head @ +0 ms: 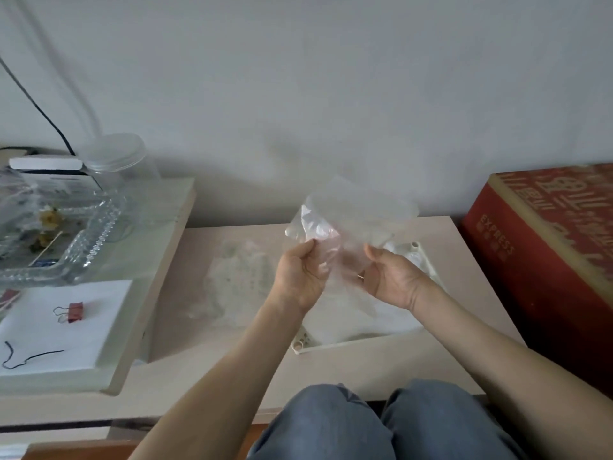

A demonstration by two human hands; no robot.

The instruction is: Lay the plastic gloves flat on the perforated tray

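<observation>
A clear plastic glove (356,214) is held up in the air between both hands, above the low beige table. My left hand (300,272) pinches its lower left edge and my right hand (391,275) pinches its lower right edge. Under and behind the hands lies the white perforated tray (351,343), its surface covered by flat clear plastic. A crumpled heap of more clear gloves (237,277) rests on the table to the left of the tray.
A red cardboard box (544,260) stands at the right edge of the table. On the left is a higher white shelf (159,247) with a glass dish (56,234), a clear jar (121,164) and a red binder clip (74,312). My knees (381,426) are near the table's front.
</observation>
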